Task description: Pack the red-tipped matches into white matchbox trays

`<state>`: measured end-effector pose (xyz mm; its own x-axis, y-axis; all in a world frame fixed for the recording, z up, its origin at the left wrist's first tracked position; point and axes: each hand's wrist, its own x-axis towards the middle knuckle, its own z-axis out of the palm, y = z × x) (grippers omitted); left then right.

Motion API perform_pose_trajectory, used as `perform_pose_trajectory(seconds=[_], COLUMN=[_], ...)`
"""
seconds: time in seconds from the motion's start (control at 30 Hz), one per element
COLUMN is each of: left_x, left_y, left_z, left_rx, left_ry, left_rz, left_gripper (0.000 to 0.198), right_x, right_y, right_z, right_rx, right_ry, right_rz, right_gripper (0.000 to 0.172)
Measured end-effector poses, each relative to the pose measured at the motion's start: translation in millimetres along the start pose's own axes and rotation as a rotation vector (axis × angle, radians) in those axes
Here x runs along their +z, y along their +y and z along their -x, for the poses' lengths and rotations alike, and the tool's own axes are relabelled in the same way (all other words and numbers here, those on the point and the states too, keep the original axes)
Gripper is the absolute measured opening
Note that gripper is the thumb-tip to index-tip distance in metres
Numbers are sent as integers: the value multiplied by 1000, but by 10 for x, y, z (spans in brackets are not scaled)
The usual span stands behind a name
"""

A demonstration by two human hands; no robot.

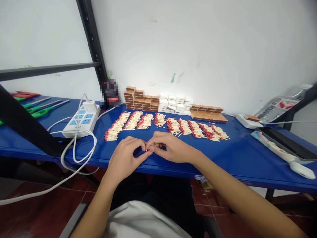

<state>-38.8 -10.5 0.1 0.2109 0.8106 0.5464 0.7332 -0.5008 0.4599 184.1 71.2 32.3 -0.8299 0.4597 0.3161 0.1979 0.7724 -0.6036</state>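
My left hand [127, 155] and my right hand [170, 147] meet over the front of the blue table [104, 155]. Between their fingertips is a small bunch of matches [148, 150], with red heads showing; the fingers hide most of it. Both hands are closed in a pinch on these matches. Just beyond them, loose matches [142, 121] with red heads lie in several piles across the table. Behind the piles stand stacked brown matchboxes [142, 102], white matchbox trays [174, 105] and a lower stack of brown matchbox sleeves [208, 114].
A white power strip [83, 120] with looping cables lies to the left, near a black metal frame [91, 36]. Green-handled tools [43, 110] rest farther left. At the right are a plastic bottle [282, 102], a dark tray [289, 142] and a wrapped white item [279, 152].
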Motion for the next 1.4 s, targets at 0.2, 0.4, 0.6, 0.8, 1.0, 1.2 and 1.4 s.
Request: perform_pose_trajectory(seconds=[0.2, 0.4, 0.6, 0.8, 1.0, 1.2, 1.4], left_x=[4, -2, 9, -7, -11, 0, 4], left_y=[5, 9, -4, 4, 15, 1, -4], left_z=[10, 15, 22, 26, 27, 32, 41], left_rx=[-45, -54, -87, -120, -124, -120, -102], left_ry=[2, -7, -10, -15, -12, 1, 10], left_rz=[8, 15, 3, -16, -25, -24, -32], left_gripper=[27, 30, 27, 20, 17, 22, 25], right_x=[-3, -36, -344, -1143, -1278, -1056, -834], right_y=[-15, 32, 162, 654, 1083, 1103, 1128], right_z=[29, 76, 34, -134, -141, -636, -1469], right_rx=[-35, -18, 56, 415, 544, 345, 275], right_ry=[33, 76, 45, 69, 442, 299, 257], right_rz=[35, 49, 129, 372, 529, 635, 847], right_gripper=[24, 24, 19, 21, 20, 20, 34])
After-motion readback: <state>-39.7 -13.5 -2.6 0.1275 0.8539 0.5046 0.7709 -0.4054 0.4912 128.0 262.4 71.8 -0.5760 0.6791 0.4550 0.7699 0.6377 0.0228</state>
